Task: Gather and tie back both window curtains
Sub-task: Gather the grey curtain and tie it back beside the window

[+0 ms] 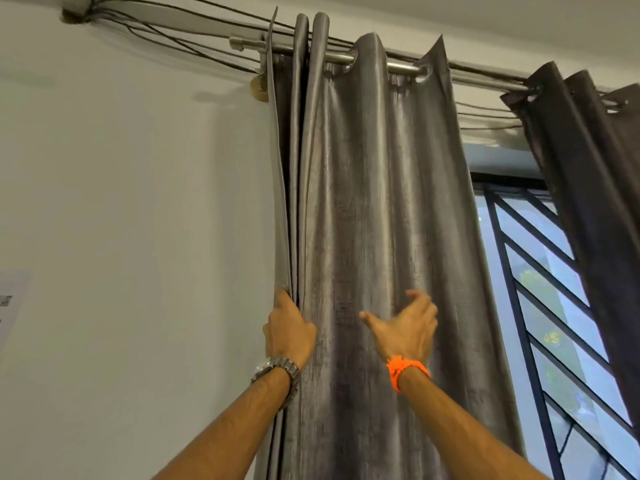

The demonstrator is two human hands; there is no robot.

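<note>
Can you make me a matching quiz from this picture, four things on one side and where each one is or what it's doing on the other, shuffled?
Things:
1. left hand
2. right hand
3. watch
4. orange band

States:
A. on the right wrist
B. gripping the grey curtain's outer edge
C. on the left wrist
D. open, fingers spread against the curtain's front

Pairs: 1-B, 2-D, 3-C, 4-A
</note>
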